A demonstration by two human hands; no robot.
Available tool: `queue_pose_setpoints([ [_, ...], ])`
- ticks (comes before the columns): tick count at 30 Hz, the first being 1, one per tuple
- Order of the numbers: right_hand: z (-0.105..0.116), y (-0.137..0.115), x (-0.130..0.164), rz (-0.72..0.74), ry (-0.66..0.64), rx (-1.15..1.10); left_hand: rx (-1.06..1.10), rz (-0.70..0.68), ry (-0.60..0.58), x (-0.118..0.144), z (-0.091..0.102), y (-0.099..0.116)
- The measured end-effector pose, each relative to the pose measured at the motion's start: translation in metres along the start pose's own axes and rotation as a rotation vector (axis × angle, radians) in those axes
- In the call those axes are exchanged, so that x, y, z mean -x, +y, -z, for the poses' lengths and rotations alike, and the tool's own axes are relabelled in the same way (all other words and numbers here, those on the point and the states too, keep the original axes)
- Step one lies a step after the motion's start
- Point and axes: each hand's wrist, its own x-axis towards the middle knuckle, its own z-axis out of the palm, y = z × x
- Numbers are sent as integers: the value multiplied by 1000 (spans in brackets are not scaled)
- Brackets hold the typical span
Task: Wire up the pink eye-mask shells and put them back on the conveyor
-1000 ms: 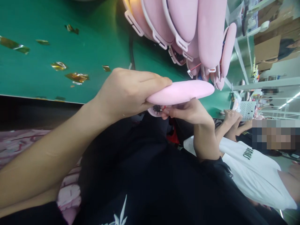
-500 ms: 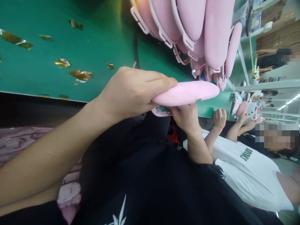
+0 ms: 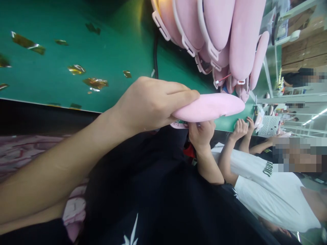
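Observation:
In the head view, a smooth pink oval shell (image 3: 212, 106) is held edge-on in front of my dark shirt. My left hand (image 3: 153, 103) is closed over its left end, back of the hand up. My right hand (image 3: 203, 134) reaches under the shell from the right, its fingers bent against the underside; the fingertips are partly hidden. A pale pink slotted rim (image 3: 178, 126) with a strip of green circuit board (image 3: 182, 121) shows just below the shell, between my hands. Whether rim and shell are fully joined cannot be seen.
Similar pink shells (image 3: 245, 41) with slotted rims stand stacked on the green table (image 3: 122, 41). Scraps of gold tape (image 3: 95, 82) lie at the left, and a black cable (image 3: 155, 58) runs behind my left hand. A co-worker in a white shirt (image 3: 278, 200) sits at the right.
The shell and both hands appear slightly farther right and lower, along with the whole scene. Less of the circuit board shows under the shell. My grip looks the same.

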Motion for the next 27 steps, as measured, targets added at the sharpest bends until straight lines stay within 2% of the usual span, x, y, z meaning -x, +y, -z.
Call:
queue_pose_setpoints([
  [5,-7,7,6,14,60,3,-16,-18,2,0,1,1],
  [10,-8,13,10,12,43,-47,-11,-32,-30,0,1,0],
  [17,-15,18,17,28,152,0,-52,-49,-16,0,3,1],
  [22,-11,24,20,159,96,8,-33,-96,74,-1,2,2],
  [27,-10,24,-3,446,129,15,106,-69,99,-6,6,1],
])
